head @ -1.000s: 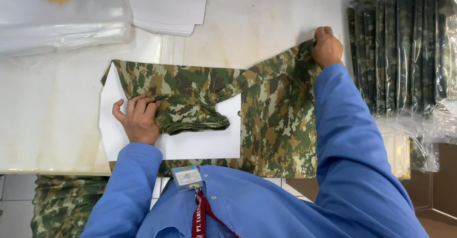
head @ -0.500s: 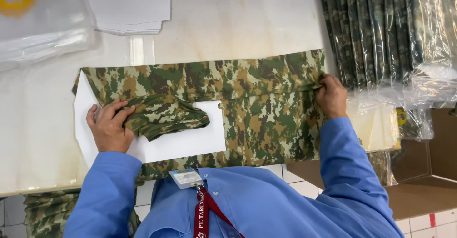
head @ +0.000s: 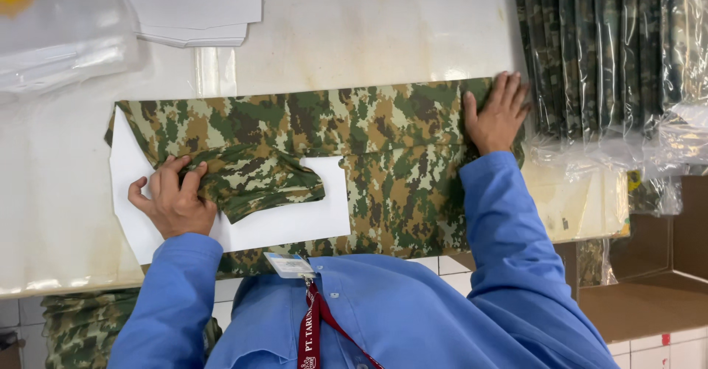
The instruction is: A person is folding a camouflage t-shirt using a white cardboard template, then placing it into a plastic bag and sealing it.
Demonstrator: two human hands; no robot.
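Camouflage cloth in green, brown and tan, a garment (head: 383, 162), lies spread across the pale worktop (head: 369, 37) in front of you, partly over a white cardboard sheet (head: 295, 218). Your left hand (head: 173, 199) has its fingers (head: 184, 177) curled around the bunched sleeve (head: 258, 181) on that sheet, while your right hand (head: 498, 114) lies flat with fingers released and spread, pressing the garment's far end. Just beside that hand sit camouflage bundles in clear plastic (head: 612, 44), and white papers (head: 195, 4) lie at the worktop's far edge.
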